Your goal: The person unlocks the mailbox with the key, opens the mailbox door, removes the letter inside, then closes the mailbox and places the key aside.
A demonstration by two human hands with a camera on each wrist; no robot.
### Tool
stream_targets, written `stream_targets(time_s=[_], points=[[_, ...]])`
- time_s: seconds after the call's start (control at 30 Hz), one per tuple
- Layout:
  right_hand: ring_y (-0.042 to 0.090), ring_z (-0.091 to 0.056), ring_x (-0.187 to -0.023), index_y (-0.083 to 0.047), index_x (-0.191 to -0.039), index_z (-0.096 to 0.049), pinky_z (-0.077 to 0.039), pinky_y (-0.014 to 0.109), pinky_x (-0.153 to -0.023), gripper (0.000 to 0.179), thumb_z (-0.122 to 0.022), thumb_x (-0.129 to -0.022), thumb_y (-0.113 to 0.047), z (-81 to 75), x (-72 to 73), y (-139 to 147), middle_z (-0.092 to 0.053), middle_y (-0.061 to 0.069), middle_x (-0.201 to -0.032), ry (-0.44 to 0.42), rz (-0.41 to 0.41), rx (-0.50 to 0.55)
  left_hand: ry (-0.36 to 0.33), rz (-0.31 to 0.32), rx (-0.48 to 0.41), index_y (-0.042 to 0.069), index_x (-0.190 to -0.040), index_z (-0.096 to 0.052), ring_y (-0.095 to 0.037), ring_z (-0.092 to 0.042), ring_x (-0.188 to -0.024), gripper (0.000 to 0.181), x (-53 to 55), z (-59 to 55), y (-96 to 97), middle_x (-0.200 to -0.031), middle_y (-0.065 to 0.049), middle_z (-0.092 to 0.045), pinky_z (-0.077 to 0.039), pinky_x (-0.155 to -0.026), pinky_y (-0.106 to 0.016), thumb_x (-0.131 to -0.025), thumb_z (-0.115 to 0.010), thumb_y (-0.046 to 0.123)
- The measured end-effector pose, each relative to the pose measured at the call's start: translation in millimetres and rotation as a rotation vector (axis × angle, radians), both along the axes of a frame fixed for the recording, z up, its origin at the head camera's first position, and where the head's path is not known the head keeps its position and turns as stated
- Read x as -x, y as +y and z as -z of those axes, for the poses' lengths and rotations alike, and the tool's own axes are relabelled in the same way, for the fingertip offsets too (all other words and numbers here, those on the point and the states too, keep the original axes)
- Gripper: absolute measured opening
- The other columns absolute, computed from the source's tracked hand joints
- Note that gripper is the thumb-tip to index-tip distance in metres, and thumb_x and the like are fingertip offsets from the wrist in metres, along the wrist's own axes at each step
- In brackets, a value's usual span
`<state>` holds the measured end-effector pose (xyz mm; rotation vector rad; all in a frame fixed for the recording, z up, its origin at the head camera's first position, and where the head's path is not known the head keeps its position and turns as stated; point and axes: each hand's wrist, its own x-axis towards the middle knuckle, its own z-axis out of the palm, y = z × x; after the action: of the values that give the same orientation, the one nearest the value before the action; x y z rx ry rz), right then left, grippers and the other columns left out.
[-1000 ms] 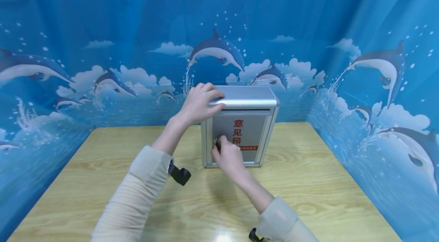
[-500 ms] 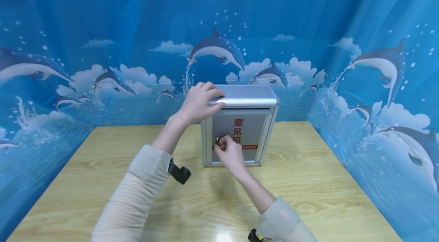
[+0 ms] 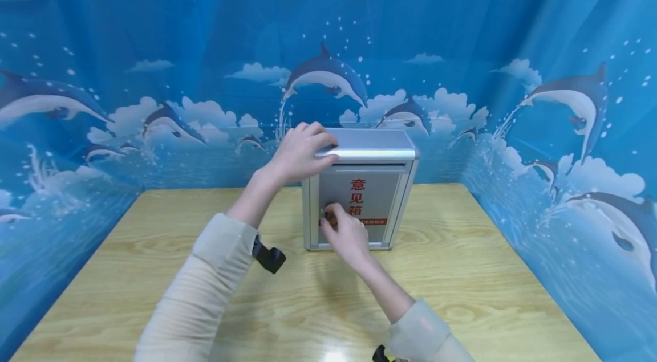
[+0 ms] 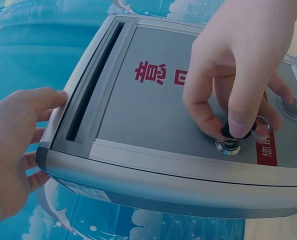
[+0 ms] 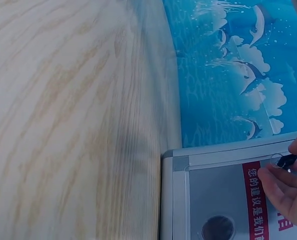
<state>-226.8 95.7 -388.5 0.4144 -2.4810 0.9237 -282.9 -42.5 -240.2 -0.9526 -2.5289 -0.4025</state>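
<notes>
A silver metal suggestion box [image 3: 382,196] with red Chinese lettering stands upright on the table. My left hand [image 3: 300,154] grips its top left corner, thumb at the front edge and fingers over the top. Low on the left side of the door, my right hand [image 3: 350,236] pinches a black-headed key [image 5: 287,161] between thumb and index finger. The key sits at the round chrome lock [image 4: 228,148], its blade hidden. From the key hangs a thin metal ring [image 4: 262,127], partly behind the fingers.
The wood-grain table [image 3: 451,293] extends around the box. Blue curtains [image 3: 205,20] printed with dolphins enclose its back and sides. A dark slot [image 4: 96,82] crosses the box front near the top, and a round window [image 4: 290,107] shows low on the door.
The right fingers have turned around the key at the lock; the lock showed more plainly half a second ago. The left hand and the box have stayed in place.
</notes>
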Motion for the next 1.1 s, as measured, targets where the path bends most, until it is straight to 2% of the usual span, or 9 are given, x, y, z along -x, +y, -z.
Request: stream_targets(time_s=[0.23, 0.43, 0.83, 1.1], points=[[0.014, -0.061, -0.063, -0.007, -0.106, -0.061, -0.045, 0.025, -0.051, 0.022, -0.06, -0.087, -0.018, -1.8, -0.6, 2.5, -0.067, 0.002, -0.081, -0.028, -0.029, 0.008, -0.046, 0.003, 0.024, 0.015, -0.116, -0.064, -0.024, -0.045, -0.103, 0.031, -2.2, -5.6, -1.2, -0.117, -0.006, -0.055, -0.037, -0.086, -0.041, -0.09, -0.059, 0.031], [0.014, -0.062, -0.065, -0.007, -0.106, -0.061, -0.047, 0.027, -0.054, 0.022, -0.06, -0.087, -0.018, -1.7, -1.1, 3.3, -0.067, 0.002, -0.08, -0.035, -0.032, 0.018, -0.048, 0.005, 0.034, 0.015, -0.115, -0.064, -0.023, -0.046, -0.103, 0.03, -1.4, -6.8, -1.1, -0.116, -0.005, -0.055, -0.037, -0.085, -0.04, -0.091, -0.058, 0.031], [0.012, -0.059, -0.061, -0.008, -0.103, -0.061, -0.045, 0.025, -0.051, 0.018, -0.06, -0.086, -0.014, 1.3, -3.5, 3.5, -0.066, 0.0, -0.077, 0.011, -0.033, 0.019, -0.051, 0.008, 0.024, 0.013, -0.11, -0.064, -0.024, -0.048, -0.1, 0.028, -1.2, -8.0, -0.8, -0.113, -0.006, -0.057, -0.039, -0.084, -0.04, -0.09, -0.06, 0.031], [0.01, -0.056, -0.058, -0.007, -0.103, -0.061, -0.044, 0.023, -0.05, 0.019, -0.061, -0.085, -0.013, 0.5, -8.0, 4.7, -0.065, 0.0, -0.076, 0.041, -0.048, -0.045, -0.061, 0.0, 0.026, 0.012, -0.11, -0.065, -0.023, -0.049, -0.099, 0.029, 0.0, -9.2, -1.4, -0.111, -0.005, -0.057, -0.04, -0.084, -0.039, -0.089, -0.061, 0.033]])
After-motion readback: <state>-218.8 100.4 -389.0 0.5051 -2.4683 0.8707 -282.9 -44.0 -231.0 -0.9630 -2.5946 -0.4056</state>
